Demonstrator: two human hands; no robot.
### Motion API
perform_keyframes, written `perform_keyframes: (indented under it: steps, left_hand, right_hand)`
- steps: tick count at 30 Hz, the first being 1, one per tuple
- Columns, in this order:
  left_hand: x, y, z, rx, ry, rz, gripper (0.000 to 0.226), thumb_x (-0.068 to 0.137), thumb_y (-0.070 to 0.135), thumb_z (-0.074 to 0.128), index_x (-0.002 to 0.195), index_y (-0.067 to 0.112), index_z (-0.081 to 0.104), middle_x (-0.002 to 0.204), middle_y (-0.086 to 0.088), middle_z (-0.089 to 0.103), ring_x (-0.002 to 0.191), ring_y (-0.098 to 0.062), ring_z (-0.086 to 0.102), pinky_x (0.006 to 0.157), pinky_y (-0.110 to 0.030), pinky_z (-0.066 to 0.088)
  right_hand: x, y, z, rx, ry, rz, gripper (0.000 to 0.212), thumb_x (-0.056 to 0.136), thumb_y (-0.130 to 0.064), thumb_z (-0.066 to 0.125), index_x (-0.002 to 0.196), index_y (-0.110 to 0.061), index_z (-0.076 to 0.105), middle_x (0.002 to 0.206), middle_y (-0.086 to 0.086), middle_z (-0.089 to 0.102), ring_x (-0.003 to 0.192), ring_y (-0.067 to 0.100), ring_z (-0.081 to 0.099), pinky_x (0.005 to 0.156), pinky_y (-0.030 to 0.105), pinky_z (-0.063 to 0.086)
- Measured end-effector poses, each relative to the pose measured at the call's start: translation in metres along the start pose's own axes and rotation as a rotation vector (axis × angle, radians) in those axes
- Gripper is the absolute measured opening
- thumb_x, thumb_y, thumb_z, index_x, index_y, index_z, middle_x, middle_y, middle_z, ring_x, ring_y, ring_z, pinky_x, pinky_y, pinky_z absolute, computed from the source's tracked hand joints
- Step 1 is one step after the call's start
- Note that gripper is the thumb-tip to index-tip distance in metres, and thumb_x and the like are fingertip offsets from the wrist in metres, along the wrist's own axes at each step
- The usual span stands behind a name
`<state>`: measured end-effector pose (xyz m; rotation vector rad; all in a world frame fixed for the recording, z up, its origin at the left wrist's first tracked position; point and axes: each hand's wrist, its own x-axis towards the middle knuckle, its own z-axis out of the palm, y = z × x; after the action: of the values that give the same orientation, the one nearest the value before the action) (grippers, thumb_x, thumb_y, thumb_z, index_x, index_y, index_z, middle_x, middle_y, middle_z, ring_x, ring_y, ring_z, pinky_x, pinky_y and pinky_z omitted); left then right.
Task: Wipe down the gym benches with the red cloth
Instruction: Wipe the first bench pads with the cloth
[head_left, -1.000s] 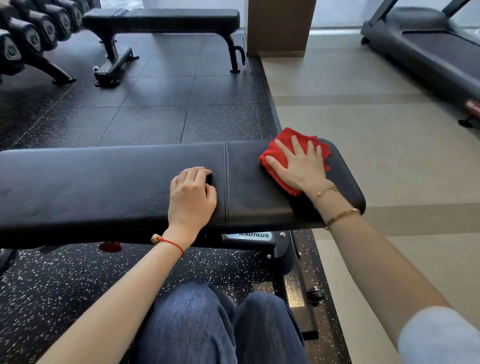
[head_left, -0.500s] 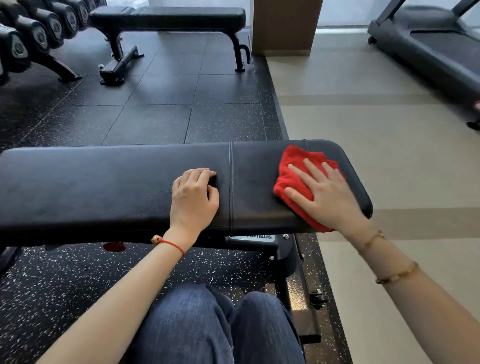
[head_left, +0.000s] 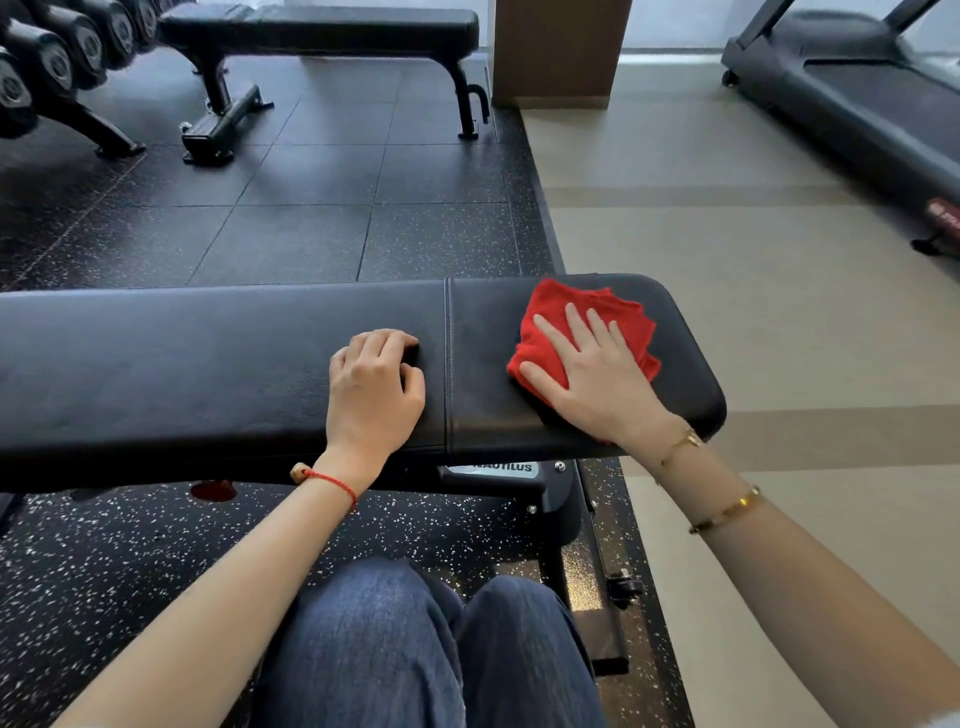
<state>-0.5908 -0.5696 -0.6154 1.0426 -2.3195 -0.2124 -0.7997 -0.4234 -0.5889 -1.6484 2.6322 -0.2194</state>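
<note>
Two hands are on the near bench (head_left: 208, 364), both mine. My right hand (head_left: 597, 384) lies flat on the red cloth (head_left: 550, 332), fingers straight and slightly spread, palm pressing the cloth down onto the short end pad of the bench. The cloth is bunched and folded beneath my palm; its corners stick out beyond my fingertips and past the little-finger side, while its near edge is hidden under the heel of my hand. Just beyond the thumb side of that hand runs the stitched seam (head_left: 447, 364) between the short pad and the long pad. On the other side of that seam my left hand (head_left: 374, 389) rests on the long pad, fingers curled under in a loose fist and gripping nothing, knuckles toward the far edge. A red string bracelet (head_left: 332, 480) sits on my left wrist and two gold bracelets (head_left: 724, 512) on my right forearm. Below my wrists are my knees in blue jeans (head_left: 415, 649). Well beyond my fingertips, across the dark speckled floor, stands a second bench (head_left: 322, 26), with a dumbbell rack (head_left: 57, 67) to its left. Far out past my right hand is a treadmill (head_left: 857, 104) on the pale floor.
</note>
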Motion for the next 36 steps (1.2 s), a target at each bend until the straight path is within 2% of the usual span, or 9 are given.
perform_keyframes:
  steps: [2,5,10,15,20,23,29,32,36]
  left_hand:
    - [-0.001,-0.001,0.0,-0.003,-0.007,0.004,0.028,0.086,0.013,0.054,0.111,0.017,0.065,0.115,0.001,0.066,0.111,-0.022,0.056,0.1,-0.041,0.04]
    - [-0.001,-0.002,0.0,-0.004,-0.002,0.002,0.029,0.086,0.013,0.054,0.112,0.017,0.065,0.116,0.0,0.066,0.112,-0.022,0.056,0.101,-0.041,0.04]
    - [-0.002,0.005,0.0,0.028,-0.009,-0.007,0.028,0.085,0.013,0.053,0.111,0.014,0.064,0.114,-0.003,0.066,0.111,-0.025,0.057,0.1,-0.042,0.041]
    - [-0.002,0.005,0.0,0.024,-0.002,-0.012,0.027,0.084,0.012,0.054,0.109,0.013,0.065,0.112,-0.004,0.066,0.11,-0.027,0.057,0.098,-0.043,0.041]
    - [-0.002,0.003,-0.002,-0.002,-0.008,-0.011,0.028,0.085,0.012,0.054,0.11,0.015,0.065,0.113,-0.002,0.067,0.112,-0.025,0.056,0.099,-0.043,0.041]
    - [-0.003,0.002,-0.004,-0.015,-0.018,-0.005,0.029,0.086,0.011,0.054,0.112,0.015,0.065,0.117,-0.001,0.066,0.114,-0.024,0.056,0.102,-0.043,0.041]
    - [-0.004,0.002,-0.003,-0.021,-0.027,-0.004,0.03,0.087,0.011,0.054,0.115,0.013,0.065,0.121,-0.004,0.065,0.117,-0.025,0.056,0.105,-0.043,0.041]
    - [-0.005,0.003,-0.003,-0.009,-0.028,-0.005,0.03,0.088,0.011,0.054,0.116,0.012,0.065,0.122,-0.005,0.065,0.118,-0.027,0.056,0.105,-0.043,0.041]
    - [-0.005,0.004,-0.004,-0.011,-0.039,-0.005,0.031,0.089,0.011,0.054,0.117,0.011,0.064,0.123,-0.007,0.064,0.12,-0.027,0.055,0.106,-0.043,0.041]
  right_hand:
    - [-0.018,0.012,-0.001,-0.041,0.019,0.012,0.075,0.087,-0.075,0.017,0.153,-0.039,0.021,0.162,0.012,0.018,0.148,0.037,0.015,0.122,0.048,0.007]
    - [-0.024,0.038,-0.005,-0.077,0.006,0.115,0.071,0.09,-0.074,0.021,0.153,-0.042,0.016,0.163,0.011,0.014,0.148,0.038,0.014,0.121,0.048,0.007]
    - [0.033,0.046,-0.011,-0.041,-0.066,0.301,0.068,0.092,-0.073,0.019,0.153,-0.043,0.012,0.164,0.011,0.005,0.148,0.045,0.005,0.122,0.051,-0.001]
    - [0.061,0.005,-0.009,-0.017,-0.09,0.171,0.065,0.096,-0.066,0.024,0.154,-0.039,0.017,0.165,0.01,0.006,0.148,0.043,0.005,0.122,0.051,-0.001]
    - [0.006,-0.027,0.0,0.025,-0.045,-0.087,0.063,0.094,-0.066,0.031,0.152,-0.044,0.021,0.164,0.006,0.014,0.149,0.038,0.01,0.123,0.048,0.002]
    - [-0.033,-0.011,-0.001,0.006,-0.003,-0.126,0.067,0.09,-0.072,0.022,0.151,-0.046,0.023,0.163,0.001,0.02,0.149,0.034,0.014,0.123,0.045,0.007]
    - [-0.044,0.05,-0.01,-0.021,0.035,0.142,0.073,0.083,-0.078,0.008,0.15,-0.051,0.017,0.163,-0.001,0.019,0.148,0.035,0.013,0.122,0.047,0.008]
    - [-0.014,0.054,-0.009,-0.037,0.008,0.245,0.066,0.089,-0.075,0.013,0.15,-0.051,0.015,0.164,0.001,0.015,0.148,0.039,0.009,0.121,0.05,0.003]
    - [0.038,0.033,-0.007,0.009,-0.049,0.266,0.058,0.097,-0.065,0.02,0.152,-0.046,0.019,0.165,0.003,0.01,0.149,0.042,0.004,0.122,0.051,-0.002]
